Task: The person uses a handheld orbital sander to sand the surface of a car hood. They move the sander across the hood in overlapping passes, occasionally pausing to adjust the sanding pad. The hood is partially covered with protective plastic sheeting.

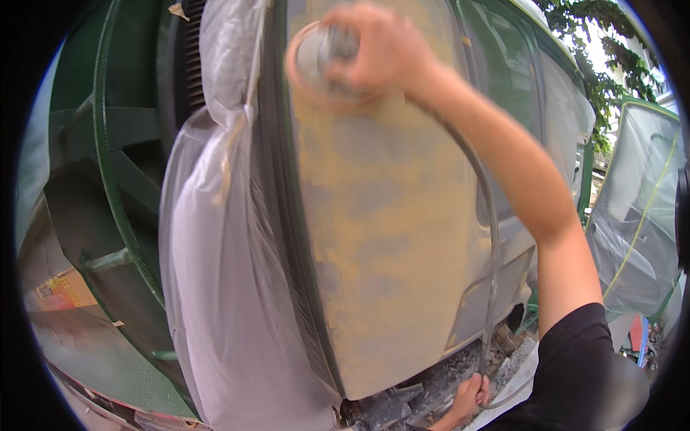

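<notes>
Round grey sander (311, 57) blurs, top centre, against the patchy yellow-grey panel (388, 237); dark hose (494, 248) bows down centre-right!

Legible text: none.

Item 1. Label (66, 290), one, four-sided, yellow to the right, orange and red to the left; set on the greyish panel (79, 341) at far left, outside the curved green bar (113, 172). Seen aslant, slightly tilted. Bears small darker marks on the yellow part, too small and soft to read; whether letters, figures or a picture, cannot be told.
</notes>
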`<state>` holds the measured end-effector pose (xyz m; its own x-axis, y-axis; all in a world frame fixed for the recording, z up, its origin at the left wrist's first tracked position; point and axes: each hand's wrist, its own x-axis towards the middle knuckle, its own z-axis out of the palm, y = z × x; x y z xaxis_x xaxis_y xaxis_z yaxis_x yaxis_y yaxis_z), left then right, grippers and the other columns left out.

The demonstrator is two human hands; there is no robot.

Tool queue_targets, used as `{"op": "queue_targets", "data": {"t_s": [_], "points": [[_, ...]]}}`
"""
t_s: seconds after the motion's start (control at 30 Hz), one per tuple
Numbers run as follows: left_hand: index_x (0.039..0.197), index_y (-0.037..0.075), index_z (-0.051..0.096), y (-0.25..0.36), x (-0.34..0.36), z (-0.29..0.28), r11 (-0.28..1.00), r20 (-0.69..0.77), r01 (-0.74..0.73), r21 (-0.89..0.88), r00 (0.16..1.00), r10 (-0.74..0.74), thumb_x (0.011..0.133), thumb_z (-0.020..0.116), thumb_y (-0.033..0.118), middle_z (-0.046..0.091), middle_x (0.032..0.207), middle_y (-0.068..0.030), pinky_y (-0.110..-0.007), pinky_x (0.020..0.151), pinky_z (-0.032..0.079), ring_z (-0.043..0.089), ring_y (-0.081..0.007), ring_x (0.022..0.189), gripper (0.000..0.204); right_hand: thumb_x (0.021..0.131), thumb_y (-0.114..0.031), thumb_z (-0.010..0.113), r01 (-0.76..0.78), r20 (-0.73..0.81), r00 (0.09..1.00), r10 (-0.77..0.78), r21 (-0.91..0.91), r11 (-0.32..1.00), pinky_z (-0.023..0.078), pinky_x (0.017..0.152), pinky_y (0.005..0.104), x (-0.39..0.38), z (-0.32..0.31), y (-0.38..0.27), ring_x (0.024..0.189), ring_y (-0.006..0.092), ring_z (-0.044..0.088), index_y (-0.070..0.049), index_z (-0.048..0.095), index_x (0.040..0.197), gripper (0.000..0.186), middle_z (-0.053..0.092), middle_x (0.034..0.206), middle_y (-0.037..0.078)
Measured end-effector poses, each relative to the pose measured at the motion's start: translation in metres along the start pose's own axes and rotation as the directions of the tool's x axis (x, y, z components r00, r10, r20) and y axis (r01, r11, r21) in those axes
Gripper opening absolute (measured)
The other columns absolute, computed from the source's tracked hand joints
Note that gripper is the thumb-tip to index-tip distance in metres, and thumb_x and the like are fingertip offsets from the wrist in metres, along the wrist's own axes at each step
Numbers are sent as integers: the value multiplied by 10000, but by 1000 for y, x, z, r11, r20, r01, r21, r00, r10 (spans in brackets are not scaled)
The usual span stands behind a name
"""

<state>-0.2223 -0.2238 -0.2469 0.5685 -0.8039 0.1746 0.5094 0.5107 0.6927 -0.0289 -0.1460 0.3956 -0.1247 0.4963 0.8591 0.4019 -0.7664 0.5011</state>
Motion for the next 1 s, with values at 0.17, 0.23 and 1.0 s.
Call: {"op": "queue_targets", "data": {"t_s": [0.17,0.23,1.0], "points": [[735,117,530,-23,-55,-20,992,-200,121,-21,972,-123,1110,437,538,449,548,-1,-307,465,350,443,-142,474,570,751,-207,713,308,301,910,-284,-35,951,516,525,316,-216,-29,-112,655,179,616,-247,682,1204,455,622,1005,37],[734,117,531,-31,-67,-7,981,-206,194,-3,960,-190,1109,437,540,448,549,1,-305,465,347,440,-139,474,573,767,-227,679,328,294,902,-315,5,945,514,520,295,-274,-43,-136,614,146,563,-241,688,1197,430,642,998,33],[712,122,534,18,-85,22,983,-199,97,153,978,-65,1095,443,577,432,553,25,-290,477,315,397,-110,479,602,702,-244,806,151,250,956,-151,17,988,585,645,459,-115,-12,-76,866,340,705,-198,665,1177,498,632,1044,96]]}}
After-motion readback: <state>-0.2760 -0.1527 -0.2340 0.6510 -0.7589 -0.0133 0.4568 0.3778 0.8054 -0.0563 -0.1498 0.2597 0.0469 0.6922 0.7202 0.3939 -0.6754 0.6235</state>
